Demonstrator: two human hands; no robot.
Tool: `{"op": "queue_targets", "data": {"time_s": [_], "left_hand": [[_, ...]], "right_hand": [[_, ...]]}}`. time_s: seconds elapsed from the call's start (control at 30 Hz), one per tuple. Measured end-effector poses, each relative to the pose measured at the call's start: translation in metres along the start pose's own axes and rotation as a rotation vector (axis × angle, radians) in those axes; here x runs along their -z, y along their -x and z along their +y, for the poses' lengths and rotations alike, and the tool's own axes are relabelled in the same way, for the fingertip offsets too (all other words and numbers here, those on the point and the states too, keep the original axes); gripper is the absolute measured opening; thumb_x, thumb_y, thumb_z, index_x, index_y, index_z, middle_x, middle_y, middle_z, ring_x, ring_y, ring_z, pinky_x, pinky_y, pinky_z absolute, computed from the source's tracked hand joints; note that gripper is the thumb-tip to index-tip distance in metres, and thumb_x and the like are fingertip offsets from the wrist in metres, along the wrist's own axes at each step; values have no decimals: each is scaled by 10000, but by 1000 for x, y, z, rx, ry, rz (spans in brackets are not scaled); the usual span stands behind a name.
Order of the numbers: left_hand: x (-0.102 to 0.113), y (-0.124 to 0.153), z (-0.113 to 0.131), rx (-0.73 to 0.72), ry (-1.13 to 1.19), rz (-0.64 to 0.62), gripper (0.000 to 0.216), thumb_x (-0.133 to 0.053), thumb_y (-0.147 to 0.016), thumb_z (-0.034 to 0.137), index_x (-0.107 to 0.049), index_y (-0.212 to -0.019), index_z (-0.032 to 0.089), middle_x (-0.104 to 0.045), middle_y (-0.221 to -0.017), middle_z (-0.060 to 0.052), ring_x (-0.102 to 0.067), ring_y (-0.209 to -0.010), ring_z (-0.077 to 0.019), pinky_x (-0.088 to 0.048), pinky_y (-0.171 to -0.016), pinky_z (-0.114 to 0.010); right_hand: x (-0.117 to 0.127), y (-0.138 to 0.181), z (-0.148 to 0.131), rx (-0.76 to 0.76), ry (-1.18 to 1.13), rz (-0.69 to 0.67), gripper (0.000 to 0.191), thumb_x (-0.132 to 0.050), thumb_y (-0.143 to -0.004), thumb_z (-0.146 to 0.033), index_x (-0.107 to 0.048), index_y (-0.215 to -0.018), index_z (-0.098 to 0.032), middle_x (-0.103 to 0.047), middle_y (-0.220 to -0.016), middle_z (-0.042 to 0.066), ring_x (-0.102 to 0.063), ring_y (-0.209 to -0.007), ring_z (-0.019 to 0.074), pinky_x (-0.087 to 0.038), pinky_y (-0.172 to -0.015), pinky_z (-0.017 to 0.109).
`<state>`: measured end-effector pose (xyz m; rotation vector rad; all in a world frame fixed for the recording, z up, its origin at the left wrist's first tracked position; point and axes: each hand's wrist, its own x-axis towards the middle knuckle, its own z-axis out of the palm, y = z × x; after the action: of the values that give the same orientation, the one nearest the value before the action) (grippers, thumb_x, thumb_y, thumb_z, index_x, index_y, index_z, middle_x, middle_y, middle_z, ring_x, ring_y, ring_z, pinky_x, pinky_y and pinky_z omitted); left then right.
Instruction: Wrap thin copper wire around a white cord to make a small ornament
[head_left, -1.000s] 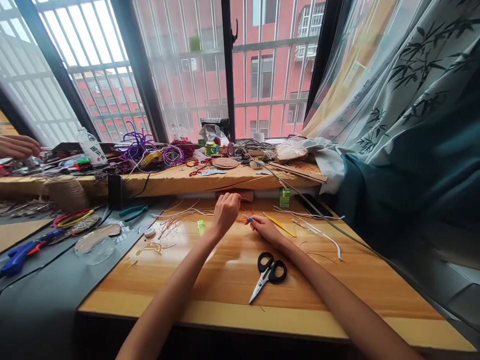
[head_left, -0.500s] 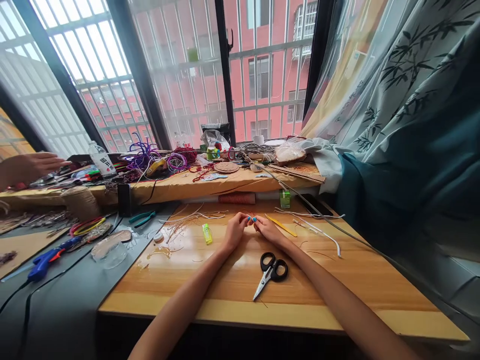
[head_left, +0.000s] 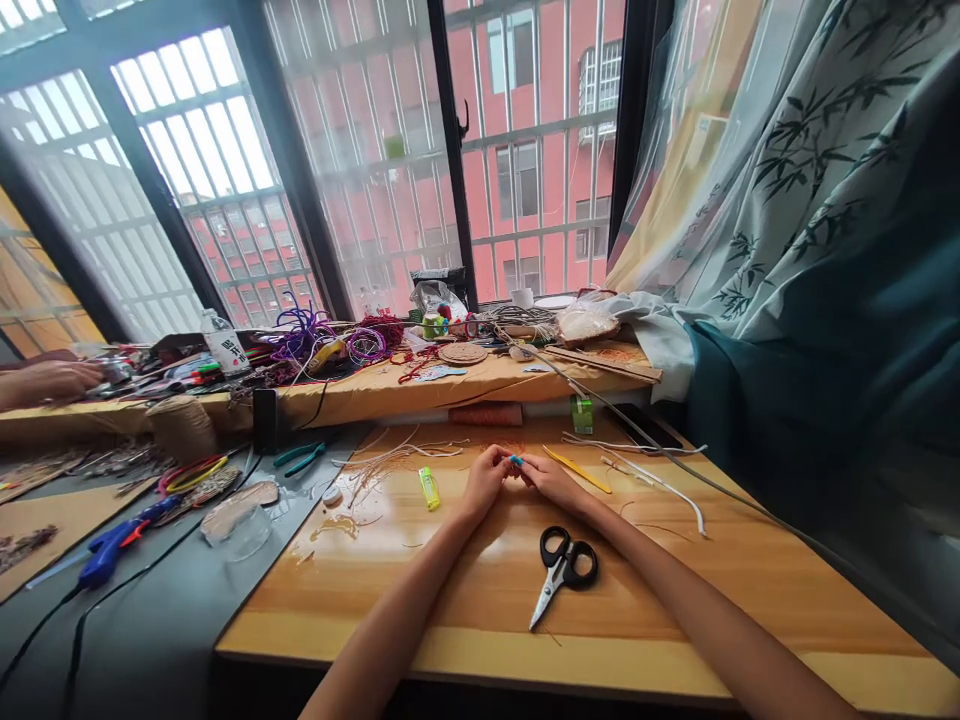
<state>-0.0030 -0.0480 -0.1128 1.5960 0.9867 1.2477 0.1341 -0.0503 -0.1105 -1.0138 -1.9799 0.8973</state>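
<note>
Evidently, the 2 hands are meeting over the far half of the wooden surface (head_left: pixel 480 610), nearer its far edge than its front edge. The left hand (head_left: pixel 485 488) is keeping its thumb and fingers closed in a pinch, and the right hand (head_left: pixel 551 480) is pinching towards it from the right; both seem to be gripping the same orange thread (head_left: pixel 504 446). The relation that matters is this: the thread is lying right at the joined fingertips, its visible strands spreading just beyond them towards the far edge, so neither hand is sitting clearly nearer. Its long axis is hiding among the fingers, and I cannot tell which way the held part is running.

Beyond it, an orange spool (head_left: pixel 486 415) is resting on its side at the far edge, its long axis running roughly along that edge. A yellow tool (head_left: pixel 577 469) is lying just beyond the right hand, slanting towards the right edge. A lighter (head_left: pixel 429 488) is lying nearer the left hand, towards the left edge. Black-handled scissors (head_left: pixel 559 573) are lying between the forearms, blades pointing towards the front edge.
</note>
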Motion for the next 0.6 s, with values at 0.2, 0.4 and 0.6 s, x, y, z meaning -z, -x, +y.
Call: {"op": "queue_targets", "data": {"time_s": [0.2, 0.4, 0.6], "left_hand": [[-4, 1, -1, -79, -46, 13, 106, -467, -713, 236, -490, -698, 134, -521, -586, 14, -488, -568, -85, -382, -580, -215], [-3, 3, -3, -104, -58, -21, 133, -457, -734, 262, -497, -713, 137, -528, -587, 14, -488, -570, -83, -378, -580, -209], [-4, -2, -9, -48, 23, -97, 148, -495, -707, 258, -500, -791, 137, -520, -625, 17, -475, -587, -75, -357, -539, -187]], "right_hand": [[-1, -3, 6, -56, -129, 17, 426, -249, -787, -491, -462, -624, -161, -385, -525, -26, -328, -491, 85, -256, -479, 230], [-2, -4, 3, -141, -201, 60, 435, -306, -742, -527, -454, -583, -149, -379, -501, -38, -297, -445, 62, -214, -445, 223], [-5, -5, 3, -157, -242, 168, 423, -365, -685, -559, -426, -552, -162, -367, -491, -45, -272, -437, 56, -195, -434, 224]]}}
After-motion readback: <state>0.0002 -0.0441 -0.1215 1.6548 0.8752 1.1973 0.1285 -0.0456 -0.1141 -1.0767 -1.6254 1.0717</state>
